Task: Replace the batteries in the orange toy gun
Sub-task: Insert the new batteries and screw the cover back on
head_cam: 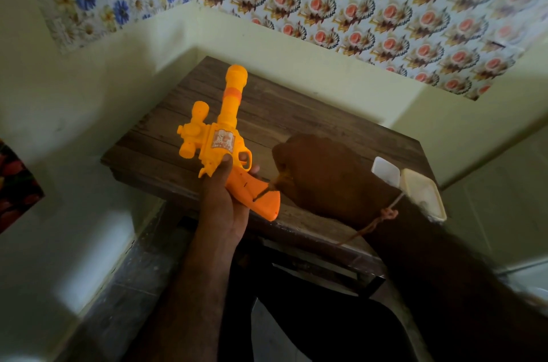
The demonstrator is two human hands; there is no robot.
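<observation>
Orange toy gun [218, 139] gripped by your left hand [224, 201]; right hand [329, 180] (blurred, fingers' state unclear) at grip; battery swap apparently not begun.

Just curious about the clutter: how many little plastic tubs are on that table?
2, side by side at the table's right edge: a white tub, and a cream tub nearer the person. The right arm may hide more.

Wooden table [184, 112] bears two white containers [421, 192].

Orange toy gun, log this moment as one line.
left hand grips orange plastic toy gun above wooden table | right hand holds tool at grip, blurred | two white containers behind
</observation>
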